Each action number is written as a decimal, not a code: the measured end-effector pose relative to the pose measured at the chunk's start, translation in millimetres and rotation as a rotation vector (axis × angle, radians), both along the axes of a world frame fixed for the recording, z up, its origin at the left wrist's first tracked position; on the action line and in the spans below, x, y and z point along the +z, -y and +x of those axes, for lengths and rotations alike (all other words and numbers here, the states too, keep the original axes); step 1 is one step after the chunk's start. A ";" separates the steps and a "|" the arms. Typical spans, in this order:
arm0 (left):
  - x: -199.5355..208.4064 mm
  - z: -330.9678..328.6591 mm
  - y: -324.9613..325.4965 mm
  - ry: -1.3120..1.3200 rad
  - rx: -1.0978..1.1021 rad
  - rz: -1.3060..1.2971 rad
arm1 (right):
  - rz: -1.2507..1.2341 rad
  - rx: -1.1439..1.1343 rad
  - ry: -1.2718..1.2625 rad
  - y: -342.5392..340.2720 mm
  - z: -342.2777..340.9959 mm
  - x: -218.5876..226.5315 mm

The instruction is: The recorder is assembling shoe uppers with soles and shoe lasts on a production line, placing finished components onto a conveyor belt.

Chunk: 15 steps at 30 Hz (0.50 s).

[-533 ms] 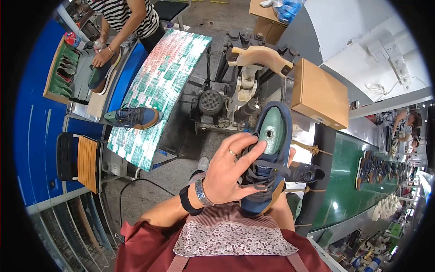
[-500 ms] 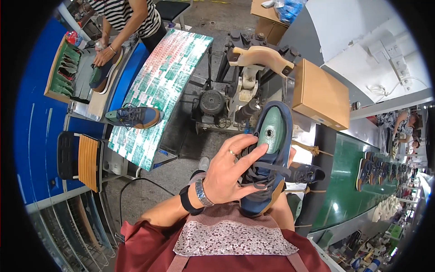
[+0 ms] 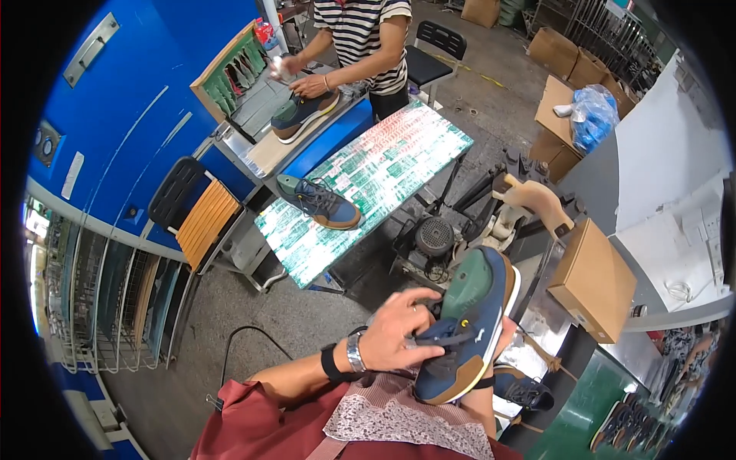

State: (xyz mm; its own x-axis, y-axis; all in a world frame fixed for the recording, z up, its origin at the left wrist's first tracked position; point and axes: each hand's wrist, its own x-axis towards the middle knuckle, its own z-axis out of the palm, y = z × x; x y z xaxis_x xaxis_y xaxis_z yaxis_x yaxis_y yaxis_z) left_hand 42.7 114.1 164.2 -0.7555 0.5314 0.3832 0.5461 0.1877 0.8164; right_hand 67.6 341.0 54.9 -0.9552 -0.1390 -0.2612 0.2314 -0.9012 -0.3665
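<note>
Over the apron [image 3: 406, 426], right hand [image 3: 505, 337] grips brown-toed navy shoe [image 3: 477, 330], left hand [image 3: 389, 335] half-open.

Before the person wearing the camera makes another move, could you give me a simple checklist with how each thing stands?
1. Navy shoe supported: ok; the right hand, mostly hidden behind it, holds it.
2. Green form inside the shoe: ok; it fills the opening.
3. Left hand at the laces: ok; its fingers are beside them.
4. Laces tied: cannot tell; the fingers and the angle hide too much.
5. Sole's underside clean: cannot tell; it faces away.
6. Co-worker's hand well apart: ok; it is at another shoe, beyond the patterned table.
</note>
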 end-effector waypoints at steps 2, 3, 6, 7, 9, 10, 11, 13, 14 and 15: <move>11.0 -6.9 8.2 0.072 0.112 -0.047 | 0.001 0.010 0.029 -8.6 1.8 -5.5; 10.3 -9.3 6.3 0.070 0.165 -0.111 | 0.007 -0.011 0.054 -3.5 -12.6 0.6; 23.8 -16.8 3.6 0.010 0.174 -0.183 | 0.029 -0.077 0.209 0.8 -6.8 15.7; 20.1 -14.8 5.9 0.001 0.176 -0.143 | 0.000 -0.101 0.232 3.6 -7.1 18.8; 16.2 2.0 19.7 0.081 0.086 -0.115 | -0.025 -0.098 0.192 -2.5 0.4 16.0; 13.1 12.6 24.8 0.115 0.035 -0.105 | -0.044 -0.113 0.179 -5.8 4.8 16.8; 8.0 18.2 27.0 0.122 0.014 -0.105 | -0.044 -0.134 0.187 -9.8 6.2 19.4; -4.2 29.3 30.0 0.063 0.177 -0.032 | 0.014 -0.114 0.165 -13.9 7.6 27.9; -6.8 31.9 25.1 0.069 0.163 -0.035 | 0.012 -0.128 0.172 -13.9 7.4 32.8; -10.5 32.8 14.9 0.335 0.207 0.003 | 0.108 -0.194 0.195 -12.5 2.8 36.9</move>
